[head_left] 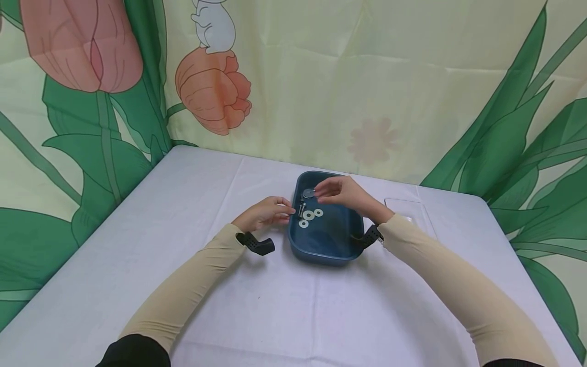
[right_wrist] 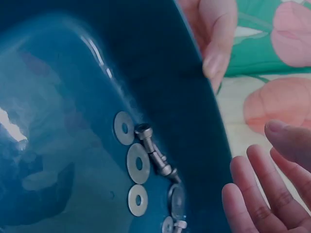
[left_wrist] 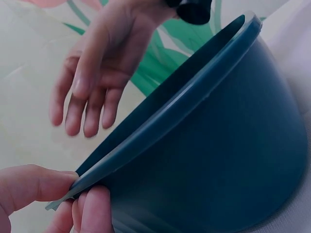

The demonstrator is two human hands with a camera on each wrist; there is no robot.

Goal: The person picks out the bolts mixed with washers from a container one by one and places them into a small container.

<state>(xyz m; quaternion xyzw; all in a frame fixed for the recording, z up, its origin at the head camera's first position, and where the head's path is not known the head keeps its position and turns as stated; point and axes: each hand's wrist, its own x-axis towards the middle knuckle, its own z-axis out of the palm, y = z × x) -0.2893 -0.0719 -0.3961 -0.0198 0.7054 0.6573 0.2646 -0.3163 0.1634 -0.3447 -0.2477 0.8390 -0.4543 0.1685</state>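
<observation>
A dark blue plastic basin (head_left: pixel 325 242) stands on the white-covered table. My left hand (head_left: pixel 266 214) pinches its left rim, thumb inside and fingers outside, as the left wrist view shows. Over the far part of the basin hovers my right hand (head_left: pixel 348 196), its fingers relaxed and nothing between them. Along the basin's left side lie several flat metal washers (right_wrist: pixel 131 165) and a few socket-head bolts (right_wrist: pixel 156 159). Close to them is a round grey disc (right_wrist: pixel 177 200), also visible below the right fingers in the head view.
A clear, flat rectangular plastic piece (head_left: pixel 403 205) lies on the table right of the basin, partly behind the right forearm. White cloth (head_left: pixel 266 311) covers the tabletop. Behind the table hangs a curtain (head_left: pixel 312 92) printed with flowers and leaves.
</observation>
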